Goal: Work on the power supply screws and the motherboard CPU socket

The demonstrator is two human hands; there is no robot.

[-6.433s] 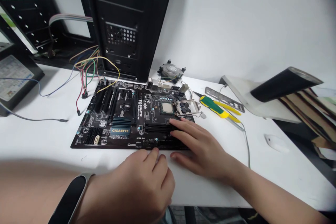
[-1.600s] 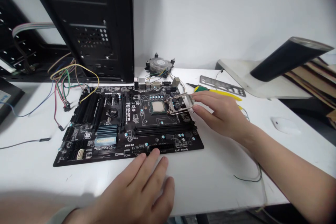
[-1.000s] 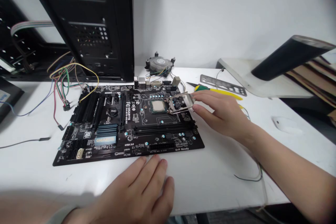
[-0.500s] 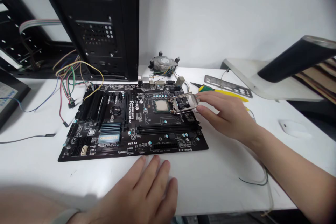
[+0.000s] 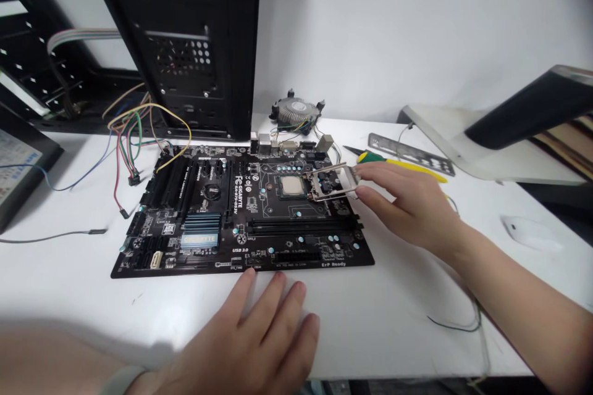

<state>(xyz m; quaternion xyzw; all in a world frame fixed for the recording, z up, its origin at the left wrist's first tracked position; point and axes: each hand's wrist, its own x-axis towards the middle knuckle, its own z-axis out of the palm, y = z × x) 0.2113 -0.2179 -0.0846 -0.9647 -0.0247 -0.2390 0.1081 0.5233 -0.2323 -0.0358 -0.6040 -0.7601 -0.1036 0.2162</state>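
Observation:
A black motherboard (image 5: 259, 247) lies flat on the white table. In its socket sits a processor (image 5: 291, 186) with a pale metal lid. The metal socket cover (image 5: 348, 179) is raised and swung out to the right of the processor. My right hand (image 5: 403, 200) pinches the outer edge of that cover between thumb and fingers. My left hand (image 5: 264, 333) rests on the table at the board's front edge, fingers spread and holding nothing; its index fingertip touches or nearly touches the edge.
Behind the board stand a black computer case (image 5: 185, 43) and a CPU cooler fan (image 5: 296, 112). Loose coloured wires (image 5: 134, 129) trail at the left. To the right lie a yellow-green screwdriver (image 5: 403, 166), a metal I/O plate (image 5: 412, 154), a white mouse (image 5: 530, 231) and a monitor stand (image 5: 463, 148).
The whole view has shifted a little, so everything sits slightly further right. My right hand keeps its grip on the raised socket cover, and my left hand stays by the board.

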